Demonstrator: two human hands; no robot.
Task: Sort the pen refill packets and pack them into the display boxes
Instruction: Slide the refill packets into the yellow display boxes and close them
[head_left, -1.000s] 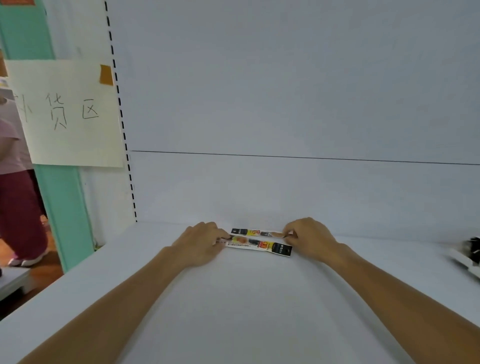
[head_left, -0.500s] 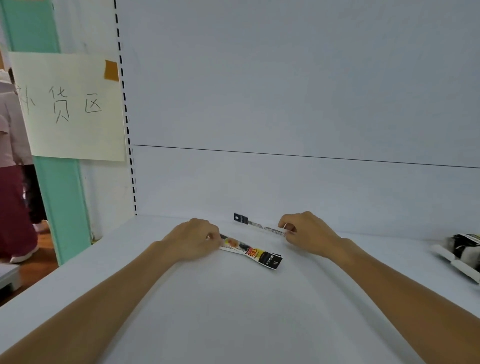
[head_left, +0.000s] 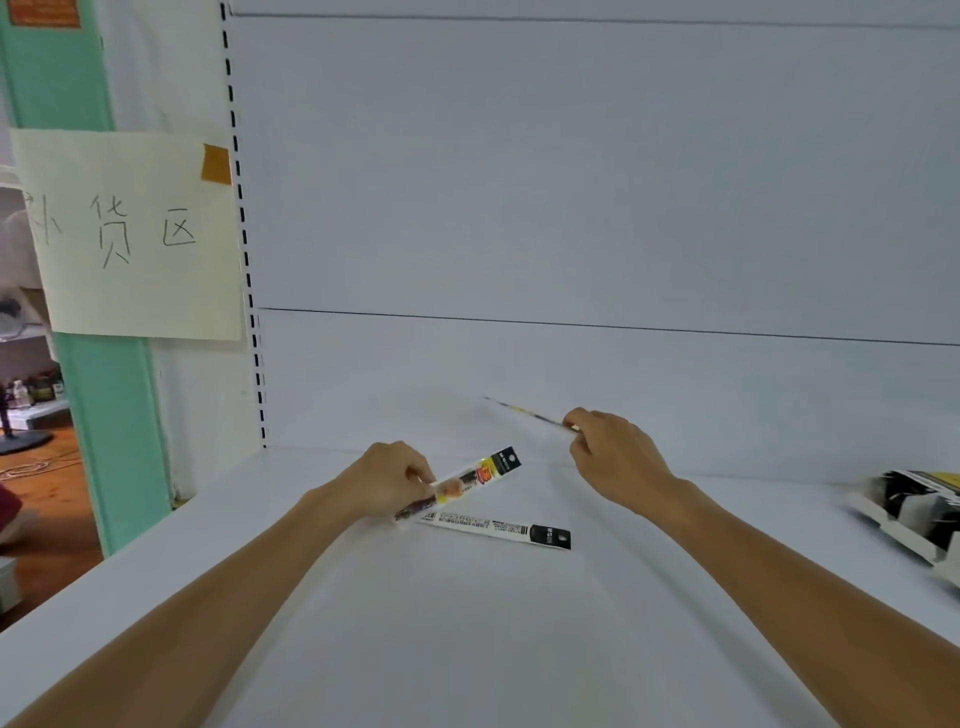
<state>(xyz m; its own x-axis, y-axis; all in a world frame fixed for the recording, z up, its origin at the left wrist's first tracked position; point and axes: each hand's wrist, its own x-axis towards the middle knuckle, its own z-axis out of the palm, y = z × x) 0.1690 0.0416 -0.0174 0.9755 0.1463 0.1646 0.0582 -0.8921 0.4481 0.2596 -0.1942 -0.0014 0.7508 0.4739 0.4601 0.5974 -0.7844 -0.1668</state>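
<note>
A pen refill packet lies flat on the white shelf (head_left: 467, 623), printed back up; call it the face-down packet (head_left: 498, 526). Its long axis runs nearly left to right with a slight tilt, and its black end points right and a little toward the person.

The left hand (head_left: 387, 480) is just left of and above this packet. Its fingers are curled and, with the thumb, pinch the lower left part of a second refill packet, the colourful packet (head_left: 467, 480). That one is raised off the shelf and slants up to the right, its black-capped end at the upper right and its lower end close over the left end of the face-down packet. Whether the two touch cannot be told.

The right hand (head_left: 615, 457) is beyond the face-down packet's right half, apart from it. Its fingertips are drawn together, pinching one end of a third packet, the edge-on packet (head_left: 524, 413). This shows only as a thin, blurred line reaching from the hand up and to the left, toward the shelf's back panel.

Well to the right of the face-down packet, a display box (head_left: 904, 512) with black and yellow packets in it is cut off by the picture's edge. Far to the left hangs a paper sign (head_left: 135, 234) with handwriting, fixed with orange tape (head_left: 216, 163) beside a green post (head_left: 111, 436).
</note>
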